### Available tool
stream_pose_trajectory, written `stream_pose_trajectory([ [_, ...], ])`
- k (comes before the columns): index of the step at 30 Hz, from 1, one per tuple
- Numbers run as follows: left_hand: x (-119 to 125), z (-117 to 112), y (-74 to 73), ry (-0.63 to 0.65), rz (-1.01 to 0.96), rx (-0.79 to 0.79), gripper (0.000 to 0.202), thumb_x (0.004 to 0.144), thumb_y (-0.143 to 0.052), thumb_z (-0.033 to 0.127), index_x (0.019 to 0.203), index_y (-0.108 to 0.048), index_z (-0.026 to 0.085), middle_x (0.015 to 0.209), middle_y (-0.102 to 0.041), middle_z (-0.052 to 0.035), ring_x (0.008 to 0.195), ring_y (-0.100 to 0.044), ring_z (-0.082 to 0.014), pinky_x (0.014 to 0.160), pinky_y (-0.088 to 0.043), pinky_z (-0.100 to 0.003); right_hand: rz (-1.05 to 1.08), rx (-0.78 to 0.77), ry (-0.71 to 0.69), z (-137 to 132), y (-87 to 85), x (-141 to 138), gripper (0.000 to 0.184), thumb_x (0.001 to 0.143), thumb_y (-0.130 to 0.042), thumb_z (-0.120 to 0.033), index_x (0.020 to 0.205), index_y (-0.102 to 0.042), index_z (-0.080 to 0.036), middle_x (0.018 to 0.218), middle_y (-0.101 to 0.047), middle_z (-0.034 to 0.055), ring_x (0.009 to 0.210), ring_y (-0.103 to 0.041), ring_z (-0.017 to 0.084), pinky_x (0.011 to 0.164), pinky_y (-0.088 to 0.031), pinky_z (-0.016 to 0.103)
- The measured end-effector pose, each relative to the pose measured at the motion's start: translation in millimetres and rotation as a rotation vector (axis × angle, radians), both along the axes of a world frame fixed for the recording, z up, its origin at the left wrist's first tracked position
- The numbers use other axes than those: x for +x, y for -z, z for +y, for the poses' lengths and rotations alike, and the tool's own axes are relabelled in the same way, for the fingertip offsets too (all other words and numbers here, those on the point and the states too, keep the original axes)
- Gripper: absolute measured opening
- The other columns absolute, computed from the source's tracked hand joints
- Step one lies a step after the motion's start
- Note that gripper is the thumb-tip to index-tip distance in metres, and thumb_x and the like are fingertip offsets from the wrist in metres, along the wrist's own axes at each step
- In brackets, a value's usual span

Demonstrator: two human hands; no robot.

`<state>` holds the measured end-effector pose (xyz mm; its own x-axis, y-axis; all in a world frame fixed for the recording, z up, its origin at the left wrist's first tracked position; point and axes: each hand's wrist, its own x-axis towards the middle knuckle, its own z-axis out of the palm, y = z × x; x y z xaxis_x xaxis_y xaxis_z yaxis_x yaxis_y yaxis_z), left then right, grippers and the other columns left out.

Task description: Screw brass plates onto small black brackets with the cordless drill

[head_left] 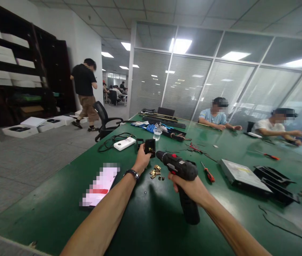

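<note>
Drill (176, 164), cordless, black with red details: I find it clamped in the right hand (192, 188), handle down, chuck toward the left hand (141, 160). The latter is closed on a black box-like part (150, 145). Hands stand apart; chuck and part are close, and I cannot tell from my view whether they touch. I record a loose pile of brass-coloured pieces (155, 171) on the green counter (60, 202), between the hands. Left of the left hand lies a white power bank (124, 143); beyond it, a clear plastic cup (157, 134). Right of the right hand I log an orange-handled screwdriver (208, 175), then a metal-topped case (243, 174).
</note>
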<state>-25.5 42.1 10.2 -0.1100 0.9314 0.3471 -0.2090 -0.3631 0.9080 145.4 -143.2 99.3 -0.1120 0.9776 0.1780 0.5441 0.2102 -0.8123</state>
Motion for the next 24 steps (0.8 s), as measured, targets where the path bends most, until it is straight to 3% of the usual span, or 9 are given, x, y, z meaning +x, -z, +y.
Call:
stream_pose_trajectory([
  [7,8.6,11.5,8.6,-0.05,-0.038,-0.051,0.055,0.068,-0.061,-0.007,0.118,-0.058,0.016,0.124,-0.068,-0.0128,0.119,-0.064,-0.0227,0.108,-0.045,-0.038,0.053,-0.075,0.023,18.6,13.4,0.9,0.038,0.09,-0.059,-0.038,0.057,-0.058,-0.021,0.052,-0.062,0.0016,0.053,-0.052,0.015,0.058,-0.037,0.03],
  [17,17.8,11.3,5.9,0.028,0.036,-0.066,0.054,0.067,-0.062,-0.006,0.118,-0.06,0.015,0.123,-0.069,-0.0121,0.115,-0.064,-0.0229,0.108,-0.044,-0.038,0.125,-0.08,0.057,16.7,16.5,3.2,0.038,0.086,-0.061,-0.043,0.053,-0.055,-0.023,0.049,-0.058,0.0003,0.05,-0.05,0.014,0.058,-0.039,0.031],
  [21,19.7,13.9,8.2,0.054,0.044,-0.072,0.052,0.067,-0.062,-0.006,0.115,-0.06,0.015,0.119,-0.07,-0.0111,0.113,-0.065,-0.0226,0.106,-0.045,-0.037,0.163,-0.1,0.019,17.7,21.6,3.3,0.02,0.082,-0.062,-0.04,0.072,-0.063,-0.022,0.051,-0.06,-0.0013,0.052,-0.054,0.016,0.06,-0.043,0.031],
  [24,20.3,14.2,9.2,0.065,0.027,-0.07,0.052,0.067,-0.061,-0.007,0.114,-0.06,0.015,0.118,-0.07,-0.0106,0.113,-0.065,-0.0222,0.107,-0.045,-0.037,0.211,-0.18,-0.014,14.5,21.4,2.5,0.02,0.082,-0.06,-0.04,0.086,-0.065,-0.021,0.056,-0.066,-0.0003,0.056,-0.06,0.018,0.064,-0.047,0.032],
])
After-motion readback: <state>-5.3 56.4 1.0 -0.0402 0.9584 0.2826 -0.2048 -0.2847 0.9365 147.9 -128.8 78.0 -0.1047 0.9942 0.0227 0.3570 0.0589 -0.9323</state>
